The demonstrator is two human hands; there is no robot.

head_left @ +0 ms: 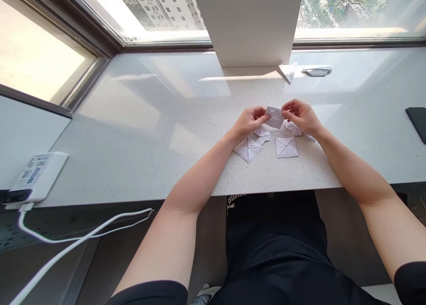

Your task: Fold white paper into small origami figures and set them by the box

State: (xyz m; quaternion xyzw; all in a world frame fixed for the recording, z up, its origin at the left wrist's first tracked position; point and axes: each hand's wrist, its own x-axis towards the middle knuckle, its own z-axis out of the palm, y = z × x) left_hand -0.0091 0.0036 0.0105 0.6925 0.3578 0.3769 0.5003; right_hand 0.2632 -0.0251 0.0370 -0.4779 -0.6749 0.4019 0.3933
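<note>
A small folded paper square (274, 117) is held up between my two hands, a little above the counter. My left hand (250, 121) pinches its left edge between thumb and fingers. On the opposite side, my right hand (303, 117) has thumb and fingers closed on the right corner. Below lies a folded paper square with creases meeting at its middle (286, 148). Another creased paper square (248, 150) rests under my left wrist, with a smaller folded paper piece (262, 134) overlapping it. A further folded piece (293, 128) is partly hidden beneath my right hand.
A tall white box (254, 30) stands against the window. Near its base lie a pointed folded paper (288, 72) and a flat, shiny-edged folded item (317, 71). A black phone (417, 123) is at the far right. A white power bank (38, 176) with a white cable sits left.
</note>
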